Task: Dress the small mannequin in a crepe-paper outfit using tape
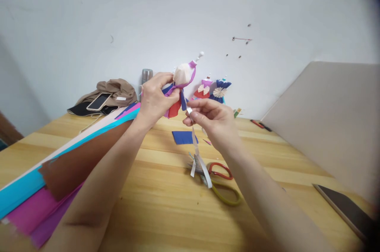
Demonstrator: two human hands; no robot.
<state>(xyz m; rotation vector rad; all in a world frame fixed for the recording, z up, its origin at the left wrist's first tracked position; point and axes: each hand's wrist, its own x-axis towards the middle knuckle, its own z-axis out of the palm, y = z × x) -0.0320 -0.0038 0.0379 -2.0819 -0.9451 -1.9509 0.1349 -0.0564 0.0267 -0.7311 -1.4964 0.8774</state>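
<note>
My left hand is closed around a small doll figure dressed in crepe paper, raised above the table. Its top is white and purple, with blue and red paper below and a white knob tilted up to the right. Close beside it, my right hand pinches a narrow white ribbon between thumb and fingers, near a dangling blue strip. The ribbon hangs down and curls over the scissors, which lie on the table with red and yellow handles. A blue paper piece rests behind the ribbon.
Two similar dressed dolls stand against the wall. Brown, turquoise and purple crepe paper lies on the left. Behind it are a phone, a tan cloth and a flask. A dark flat device lies at right.
</note>
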